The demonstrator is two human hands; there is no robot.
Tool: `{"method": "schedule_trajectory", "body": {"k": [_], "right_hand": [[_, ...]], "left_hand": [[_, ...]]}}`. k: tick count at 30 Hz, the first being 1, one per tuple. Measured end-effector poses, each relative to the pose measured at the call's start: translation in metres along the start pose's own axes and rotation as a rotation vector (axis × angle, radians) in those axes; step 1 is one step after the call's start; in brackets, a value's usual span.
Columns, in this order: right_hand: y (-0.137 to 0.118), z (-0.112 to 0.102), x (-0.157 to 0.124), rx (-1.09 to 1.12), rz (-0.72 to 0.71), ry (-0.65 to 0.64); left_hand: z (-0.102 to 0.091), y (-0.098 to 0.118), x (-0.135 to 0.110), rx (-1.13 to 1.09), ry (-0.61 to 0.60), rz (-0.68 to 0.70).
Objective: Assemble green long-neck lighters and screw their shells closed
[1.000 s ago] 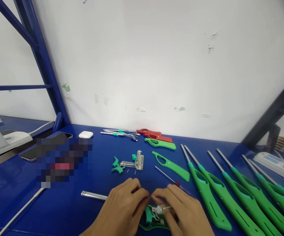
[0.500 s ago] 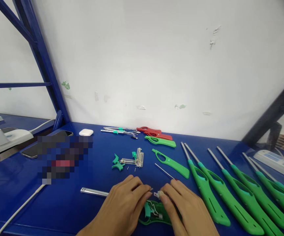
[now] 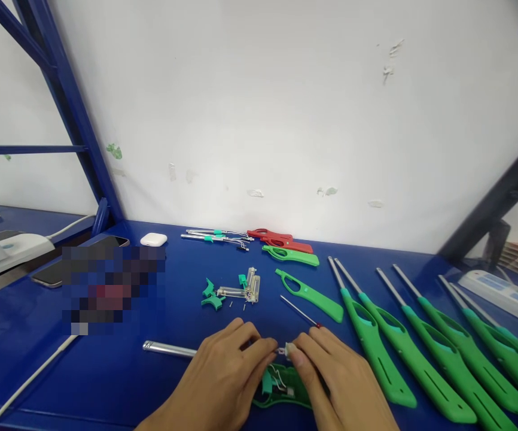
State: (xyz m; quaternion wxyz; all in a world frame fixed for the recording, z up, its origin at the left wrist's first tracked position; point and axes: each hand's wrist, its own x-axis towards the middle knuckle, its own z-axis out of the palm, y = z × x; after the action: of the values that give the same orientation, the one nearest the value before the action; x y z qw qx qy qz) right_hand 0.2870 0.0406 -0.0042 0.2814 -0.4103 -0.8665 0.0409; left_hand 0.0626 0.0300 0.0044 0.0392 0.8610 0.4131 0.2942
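Closed in a pinch, my left hand (image 3: pixel 229 368) holds a thin metal piece, mostly hidden by the fingers. Opposite it, my right hand (image 3: pixel 337 371) grips a small translucent part (image 3: pixel 288 349) with a metal tip; its rest is hidden in the palm. The two pieces meet or nearly meet between my fingertips. Below them lies an opened green lighter casing (image 3: pixel 301 396), holding a teal trigger (image 3: pixel 266 383), white wires and a small dark igniter (image 3: pixel 281 391). A silver lighter tube (image 3: pixel 169 349) sticks out left from under my left hand.
Beyond my hands lie clear fuel tanks (image 3: pixel 234 293), teal triggers (image 3: pixel 213 294), a thin screwdriver (image 3: pixel 299 310), a green casing half (image 3: pixel 313 294), red casings (image 3: pixel 281 239) and metal tubes (image 3: pixel 209 238). Several green lighters (image 3: pixel 378 350) fill the right. A phone (image 3: pixel 48 274) and white case (image 3: pixel 154 239) are left.
The metal tip in my right hand and the thin piece in my left have come closer together. The view has shifted slightly; the other things stay put.
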Motion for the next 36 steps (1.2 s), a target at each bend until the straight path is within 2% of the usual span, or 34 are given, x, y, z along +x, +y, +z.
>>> {"method": "schedule_trajectory", "body": {"k": [6,15,22,29,36], "right_hand": [[0.0025,0.0012,-0.0017,-0.011,0.016,-0.013],[-0.0012,0.0018,0.0025,-0.04,-0.025,0.087],[-0.0024,0.0004,0.0033,-0.024,-0.032,0.086],[0.0028,0.0036,-0.002,-0.032,-0.021,0.003],[-0.0037,0.0016,0.0019,-0.038,-0.035,0.041]], "left_hand": [[0.001,-0.0002,0.0001,0.022,-0.014,0.014],[0.0032,-0.0019,-0.0002,0.025,0.021,0.045],[0.0028,-0.0006,-0.0002,0.051,0.03,0.063],[0.0033,-0.0006,-0.0015,0.058,0.002,0.076],[0.004,-0.003,-0.0025,0.085,-0.009,0.088]]}}
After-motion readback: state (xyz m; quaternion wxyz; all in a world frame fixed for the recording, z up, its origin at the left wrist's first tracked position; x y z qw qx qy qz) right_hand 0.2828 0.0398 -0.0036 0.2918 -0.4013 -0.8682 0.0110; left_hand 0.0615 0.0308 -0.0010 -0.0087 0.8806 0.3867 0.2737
